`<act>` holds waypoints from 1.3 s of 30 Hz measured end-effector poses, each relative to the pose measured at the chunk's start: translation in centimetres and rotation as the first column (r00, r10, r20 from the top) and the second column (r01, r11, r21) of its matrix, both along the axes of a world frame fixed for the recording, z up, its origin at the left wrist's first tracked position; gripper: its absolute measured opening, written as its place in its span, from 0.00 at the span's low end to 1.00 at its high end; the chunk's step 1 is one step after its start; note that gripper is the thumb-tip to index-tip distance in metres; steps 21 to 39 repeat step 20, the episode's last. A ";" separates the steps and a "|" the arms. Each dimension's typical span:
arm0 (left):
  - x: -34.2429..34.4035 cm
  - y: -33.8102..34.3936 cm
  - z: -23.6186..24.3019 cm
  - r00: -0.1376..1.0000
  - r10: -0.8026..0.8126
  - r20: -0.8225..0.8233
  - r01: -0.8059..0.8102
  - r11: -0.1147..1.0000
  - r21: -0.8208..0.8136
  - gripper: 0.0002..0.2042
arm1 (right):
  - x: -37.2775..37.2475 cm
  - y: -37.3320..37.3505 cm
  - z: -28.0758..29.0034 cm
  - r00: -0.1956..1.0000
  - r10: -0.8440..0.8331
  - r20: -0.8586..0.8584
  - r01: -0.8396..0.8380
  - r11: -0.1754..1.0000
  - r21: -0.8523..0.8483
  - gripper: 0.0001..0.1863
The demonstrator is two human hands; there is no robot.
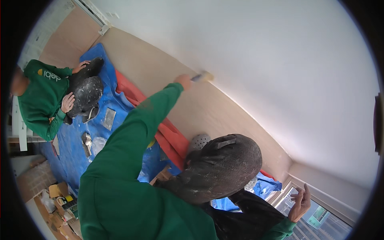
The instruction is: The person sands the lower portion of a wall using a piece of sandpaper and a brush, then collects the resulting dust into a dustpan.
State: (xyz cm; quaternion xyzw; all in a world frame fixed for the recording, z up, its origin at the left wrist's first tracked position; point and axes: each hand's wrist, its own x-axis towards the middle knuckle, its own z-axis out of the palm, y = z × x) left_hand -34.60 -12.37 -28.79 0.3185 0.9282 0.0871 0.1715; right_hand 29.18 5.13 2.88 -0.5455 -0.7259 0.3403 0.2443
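Note:
My left arm, in a green sleeve, stretches up to the wall. My left hand (184,81) is closed round a brush (205,76) with a dark handle and a pale yellowish head, smeared by motion. Its head meets the line between the beige band (216,108) and the white surface (272,52). Lower right, my right hand (300,203) is raised near the window, empty, its fingers apart and partly bent. Between them is my bent knee (228,168) in dusty black trousers, with grey perforated clogs (200,141) partly showing.
A co-worker in a green sweatshirt (42,94) squats at left, hands on knees. Blue sheeting (76,138) covers the floor, bearing a flat rectangular metal plate (109,119) and a clear plastic bag (98,145). Red cloth (170,138) runs along the wall. Boxes (59,189) lie lower left.

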 end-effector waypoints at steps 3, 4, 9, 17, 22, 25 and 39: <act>-11.2 -10.8 4.1 0.810 0.581 -0.078 -0.543 0.793 0.277 0.15 | 1.9 -0.4 -0.8 0.986 -0.136 0.093 0.133 0.990 0.043 0.19; -12.1 -11.8 4.7 0.786 0.602 -0.143 -0.539 0.779 0.319 0.15 | 2.0 -0.3 -1.0 0.988 -0.122 0.093 0.120 0.993 0.022 0.19; -1.8 -0.4 2.2 0.883 0.452 -0.129 -0.385 0.852 0.354 0.14 | -1.0 -0.5 -1.1 0.985 0.048 0.164 -0.054 0.998 0.033 0.18; 23.9 7.2 4.2 0.650 -0.752 0.114 0.688 0.645 0.332 0.17 | -4.1 -2.5 -0.2 0.966 0.160 0.205 -0.179 0.981 0.078 0.16; 6.1 1.4 9.3 0.961 -0.276 0.015 0.236 0.848 0.474 0.18 | -2.6 -2.5 -0.8 0.977 0.142 0.156 -0.153 0.987 0.058 0.17; 6.1 1.4 9.3 0.961 -0.276 0.015 0.236 0.848 0.474 0.18 | -2.6 -2.5 -0.8 0.977 0.142 0.156 -0.153 0.987 0.058 0.17; 6.1 1.4 9.3 0.961 -0.276 0.015 0.236 0.848 0.474 0.18 | -2.6 -2.5 -0.8 0.977 0.142 0.156 -0.153 0.987 0.058 0.17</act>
